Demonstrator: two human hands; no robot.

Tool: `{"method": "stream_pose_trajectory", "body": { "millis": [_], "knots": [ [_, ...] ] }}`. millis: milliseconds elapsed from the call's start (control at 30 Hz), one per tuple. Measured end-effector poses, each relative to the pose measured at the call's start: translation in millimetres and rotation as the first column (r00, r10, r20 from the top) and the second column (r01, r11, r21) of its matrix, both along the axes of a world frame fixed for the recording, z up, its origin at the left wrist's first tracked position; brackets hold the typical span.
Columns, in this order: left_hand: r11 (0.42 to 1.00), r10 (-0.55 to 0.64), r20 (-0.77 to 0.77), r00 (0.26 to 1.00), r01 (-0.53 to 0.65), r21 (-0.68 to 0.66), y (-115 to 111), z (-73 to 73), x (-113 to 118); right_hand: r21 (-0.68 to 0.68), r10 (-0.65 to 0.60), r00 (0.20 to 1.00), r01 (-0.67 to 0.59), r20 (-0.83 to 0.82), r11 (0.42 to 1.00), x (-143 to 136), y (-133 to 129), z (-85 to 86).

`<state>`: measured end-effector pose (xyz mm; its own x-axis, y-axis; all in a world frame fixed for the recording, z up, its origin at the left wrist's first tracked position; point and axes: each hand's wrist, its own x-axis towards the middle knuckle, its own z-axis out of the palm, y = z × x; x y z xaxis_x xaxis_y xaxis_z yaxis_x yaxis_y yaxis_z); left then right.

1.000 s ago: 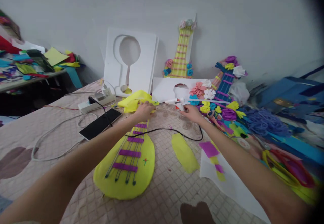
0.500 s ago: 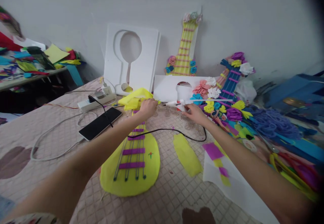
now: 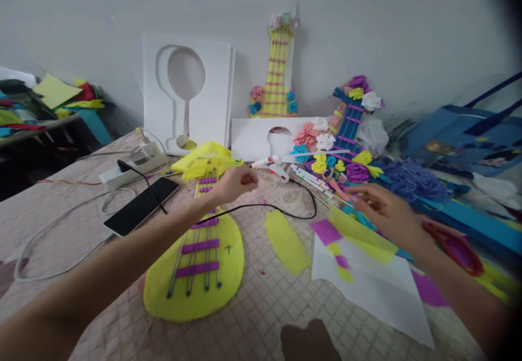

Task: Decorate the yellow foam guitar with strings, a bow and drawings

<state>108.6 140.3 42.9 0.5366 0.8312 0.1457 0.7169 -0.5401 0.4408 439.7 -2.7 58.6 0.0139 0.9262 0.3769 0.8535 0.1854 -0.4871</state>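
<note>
The craft guitar (image 3: 234, 285) lies flat, covered in yellow crepe paper, with purple bands and dark strings. My left hand (image 3: 236, 184) is above its neck, fingers curled together; whatever they may hold is too small to make out. Behind that hand, yellow crepe paper (image 3: 199, 154) is bunched at the guitar's head. My right hand (image 3: 379, 206) hovers over the scraps at the right with fingers loosely apart, nothing plainly in them. Between the hands, a white glue gun (image 3: 277, 166) rests on the table, a long glue stick in its back.
A black cord (image 3: 265, 205) crosses the guitar. A phone (image 3: 141, 206) and power strip (image 3: 132, 165) lie left. White foam boards (image 3: 212, 94) and a decorated yellow guitar (image 3: 277, 73) stand against the wall. Purple yarn (image 3: 411, 179) and red-handled scissors (image 3: 457, 247) lie right.
My right hand has let go of the glue gun and moved right, over the scraps. My left hand stays near the guitar's neck. The view has shifted to the right.
</note>
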Motion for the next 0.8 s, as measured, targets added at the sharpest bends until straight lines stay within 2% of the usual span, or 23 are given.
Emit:
{"method": "stream_pose_trajectory", "body": {
  "millis": [67,133,200,233,333,433,467,500,667,733,800],
  "knots": [
    [0.993,-0.112,0.104,0.988,0.116,-0.037,-22,2.0,6,-0.069,-0.078,0.996,0.075,-0.052,0.995,16,-25,-0.3],
    [0.96,-0.222,0.371,0.902,0.269,-0.08,-42,4.2,13,-0.112,-0.142,0.985,0.131,-0.1,0.985,28,-46,-5.9],
    [0.936,-0.273,0.498,0.823,0.346,-0.06,-56,7.7,21,-0.113,-0.171,0.977,0.157,-0.127,0.981,34,-64,-14.5],
    [0.932,-0.293,0.506,0.811,0.36,-0.038,-61,9.9,25,-0.101,-0.177,0.976,0.165,-0.125,0.981,36,-72,-19.1],
    [0.927,-0.347,0.401,0.848,0.376,0.008,-68,16.0,45,-0.062,-0.184,0.978,0.178,-0.098,0.982,41,-92,-30.6],
    [0.93,-0.368,0.124,0.922,0.366,0.035,-64,15.5,79,-0.043,-0.208,0.973,0.205,-0.097,0.978,45,-106,-36.8],
    [0.929,-0.363,-0.007,0.932,0.362,0.07,-60,13.6,94,-0.038,-0.218,0.97,0.215,-0.109,0.976,45,-110,-37.9],
    [0.927,-0.362,-0.056,0.93,0.366,0.083,-56,11.1,109,-0.033,-0.23,0.965,0.228,-0.124,0.973,45,-113,-38.7],
    [0.909,-0.359,-0.2,0.912,0.39,0.146,-30,2.4,172,-0.048,-0.278,0.942,0.274,-0.187,0.961,43,-124,-42.8],
    [0.908,-0.344,-0.241,0.907,0.387,0.16,-24,3.3,184,-0.053,-0.282,0.943,0.276,-0.179,0.96,44,-127,-44.7],
    [0.912,-0.32,-0.266,0.91,0.371,0.175,-23,6.1,186,-0.047,-0.279,0.945,0.275,-0.172,0.96,46,-130,-45.8]
  ]
}}
